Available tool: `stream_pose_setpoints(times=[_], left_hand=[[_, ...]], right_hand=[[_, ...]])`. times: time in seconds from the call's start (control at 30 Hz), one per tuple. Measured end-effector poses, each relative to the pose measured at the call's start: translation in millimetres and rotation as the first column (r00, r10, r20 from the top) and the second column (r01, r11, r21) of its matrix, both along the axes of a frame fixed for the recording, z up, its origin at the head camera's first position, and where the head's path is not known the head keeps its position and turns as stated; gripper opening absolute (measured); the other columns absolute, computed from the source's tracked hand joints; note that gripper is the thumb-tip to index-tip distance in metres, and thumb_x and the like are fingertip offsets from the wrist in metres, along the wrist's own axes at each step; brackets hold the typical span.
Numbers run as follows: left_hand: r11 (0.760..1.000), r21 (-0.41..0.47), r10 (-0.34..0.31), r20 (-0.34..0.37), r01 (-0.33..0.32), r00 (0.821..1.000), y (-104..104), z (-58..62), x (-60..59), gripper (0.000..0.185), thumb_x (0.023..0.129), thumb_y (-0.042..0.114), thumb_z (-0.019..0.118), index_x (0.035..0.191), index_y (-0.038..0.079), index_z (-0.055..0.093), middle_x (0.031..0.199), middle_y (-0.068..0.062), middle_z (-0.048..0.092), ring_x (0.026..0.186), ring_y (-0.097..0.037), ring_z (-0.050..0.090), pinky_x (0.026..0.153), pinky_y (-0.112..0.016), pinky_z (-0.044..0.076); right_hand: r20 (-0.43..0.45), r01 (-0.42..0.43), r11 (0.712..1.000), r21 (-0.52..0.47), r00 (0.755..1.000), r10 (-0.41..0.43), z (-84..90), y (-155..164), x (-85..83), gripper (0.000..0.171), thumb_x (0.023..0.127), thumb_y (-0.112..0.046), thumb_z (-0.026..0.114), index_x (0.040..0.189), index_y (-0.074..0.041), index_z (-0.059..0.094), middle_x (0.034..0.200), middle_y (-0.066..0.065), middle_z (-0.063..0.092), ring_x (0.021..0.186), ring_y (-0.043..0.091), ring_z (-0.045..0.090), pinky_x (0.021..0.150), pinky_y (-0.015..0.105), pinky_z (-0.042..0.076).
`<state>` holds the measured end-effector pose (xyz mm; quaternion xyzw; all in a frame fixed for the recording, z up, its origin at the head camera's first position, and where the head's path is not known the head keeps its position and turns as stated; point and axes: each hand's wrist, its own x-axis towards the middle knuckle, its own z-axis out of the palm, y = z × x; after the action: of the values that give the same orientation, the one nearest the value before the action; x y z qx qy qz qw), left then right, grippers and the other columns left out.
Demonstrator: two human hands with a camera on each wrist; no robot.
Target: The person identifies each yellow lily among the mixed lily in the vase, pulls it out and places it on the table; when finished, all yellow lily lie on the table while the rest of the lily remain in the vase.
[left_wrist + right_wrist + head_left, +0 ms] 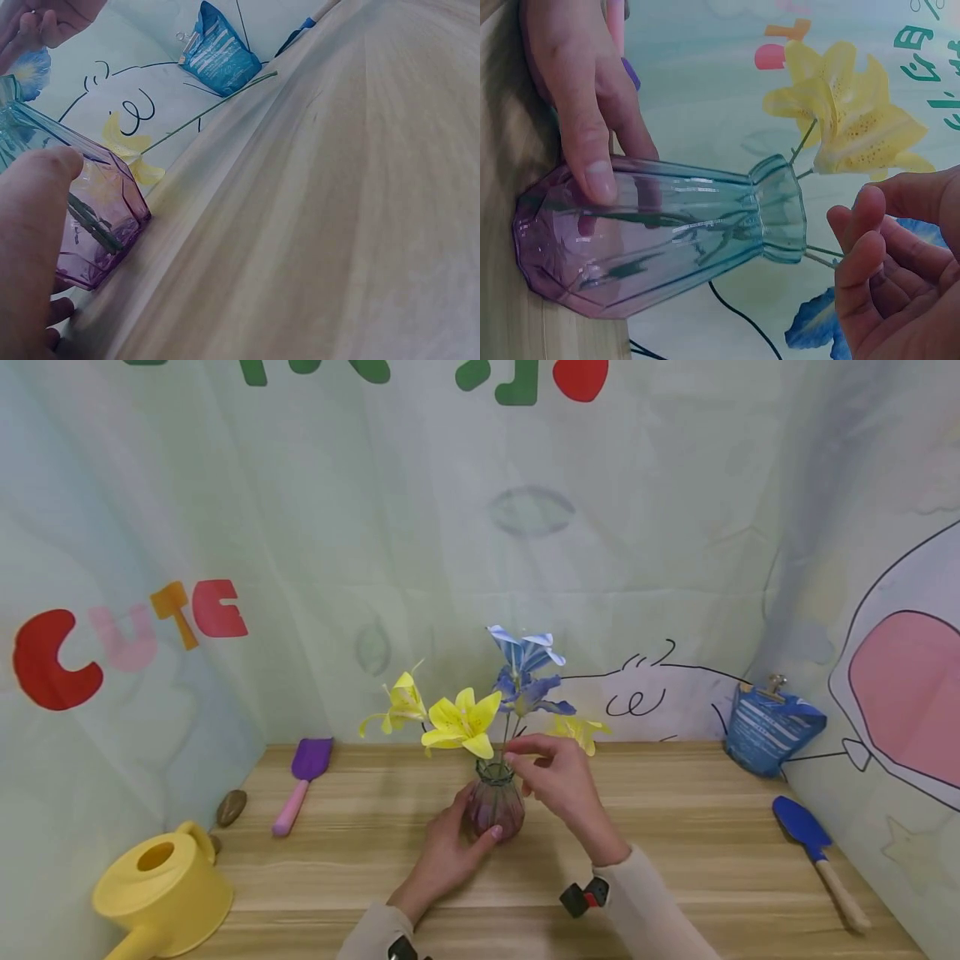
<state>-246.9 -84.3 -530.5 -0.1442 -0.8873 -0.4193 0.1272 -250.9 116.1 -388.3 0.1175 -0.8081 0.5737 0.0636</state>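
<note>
Nearest the person, the left hand point(447, 852) grips the lower body of a glass vase point(495, 806), thumb pressed on the front and fingers curled round the left side; the right wrist view shows the thumb flat against the purple glass. The vase stands upright near the middle of the wooden table point(675, 860), purple at the bottom and teal toward the neck.

Just beyond, at about one o'clock from the vase, the right hand point(558, 777) hangs at the rim with its fingers bent and drawn toward the thumb beside the flower stems point(512, 731); whether it actually pinches a stem cannot be told.

From the vase rise yellow lilies point(459, 722) toward eleven o'clock and blue flowers point(525, 672) toward twelve. Another yellow flower point(577, 728) lies on the table behind the right hand.

Farther out, a yellow watering can point(161, 893) sits at eight o'clock, with a purple and pink trowel point(300, 781) and a brown stone point(231, 807) at ten. A blue trowel point(813, 847) lies at three o'clock, and a blue bag point(768, 727) leans on the backdrop at two.
</note>
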Motion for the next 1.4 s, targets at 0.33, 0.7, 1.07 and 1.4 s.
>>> stream_pose_setpoints(times=[0.33, 0.7, 1.07, 1.4], left_hand=[[1.000, 0.002, -0.006, 0.002, 0.006, 1.000, -0.6, 1.4, 0.4, 0.079, 0.097, 0.044, 0.073, 0.160, 0.006, 0.044, 0.150, -0.028, 0.063, 0.139, -0.048, 0.061, 0.117, -0.068, 0.047], [1.000, -0.017, 0.001, -0.064, -0.002, 0.998, -1.5, -1.4, -0.5, 0.076, 0.098, 0.044, 0.073, 0.157, 0.002, 0.048, 0.145, -0.029, 0.067, 0.133, -0.048, 0.066, 0.111, -0.066, 0.052], [1.000, 0.005, -0.017, -0.039, 0.017, 0.999, -1.4, 0.1, 1.1, 0.076, 0.098, 0.043, 0.073, 0.158, 0.004, 0.046, 0.147, -0.028, 0.065, 0.136, -0.048, 0.064, 0.113, -0.068, 0.050], [1.000, -0.001, -0.012, -0.043, 0.012, 0.999, -1.0, -0.4, 0.6, 0.076, 0.098, 0.044, 0.073, 0.158, 0.004, 0.047, 0.145, -0.028, 0.066, 0.133, -0.048, 0.065, 0.112, -0.071, 0.047]], right_hand=[[-0.020, -0.038, 0.996, 0.077, 0.999, 0.039, -1.1, -11.3, -2.7, 0.017, 0.097, -0.014, 0.077, 0.112, -0.013, 0.084, 0.101, 0.008, 0.083, 0.060, 0.040, 0.069, 0.046, 0.021, 0.042], [-0.016, -0.013, 0.999, 0.052, 1.000, 0.014, -1.2, -26.9, -9.3, 0.028, 0.094, -0.009, 0.074, 0.122, -0.005, 0.080, 0.115, 0.015, 0.082, 0.059, 0.043, 0.070, 0.046, 0.021, 0.046], [-0.048, -0.001, 0.993, 0.117, 0.999, 0.006, 4.4, -37.4, -18.9, 0.032, 0.092, -0.007, 0.076, 0.123, -0.002, 0.080, 0.114, 0.019, 0.082, 0.048, 0.035, 0.068, 0.042, 0.022, 0.047], [-0.065, 0.032, 0.991, 0.127, 0.998, -0.024, 7.8, -40.9, -21.6, 0.027, 0.091, -0.007, 0.081, 0.118, -0.005, 0.082, 0.109, 0.016, 0.084, 0.046, 0.038, 0.065, 0.042, 0.022, 0.046]])
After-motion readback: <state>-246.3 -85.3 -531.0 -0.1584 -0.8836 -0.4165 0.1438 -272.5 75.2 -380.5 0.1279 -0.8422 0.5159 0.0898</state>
